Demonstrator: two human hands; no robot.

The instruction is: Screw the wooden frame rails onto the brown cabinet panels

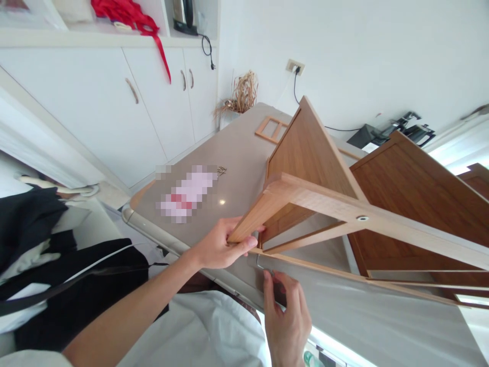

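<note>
A wooden shelf unit [324, 196] with slanted side rails and broad brown panels stands on the grey table, its near edge facing me. My left hand [223, 244] is wrapped around the lower end of its left wooden rail, thumb in front and fingers behind. Just right of it, my right hand [286, 311] pinches a thin bent metal hex key [260, 262]. The key's far end meets the bottom wooden strip near the corner; whether it sits in a screw is too small to tell. A round metal fitting [362, 218] shows in the side rail.
On the table [237, 153] lie a blurred pink-and-white packet [187, 196], several small screws [221, 171] and a small wooden frame [271, 129]. Dried plants [244, 94] stand behind. White cabinets [153, 97] line the left; black appliances [393, 130] are at the back right.
</note>
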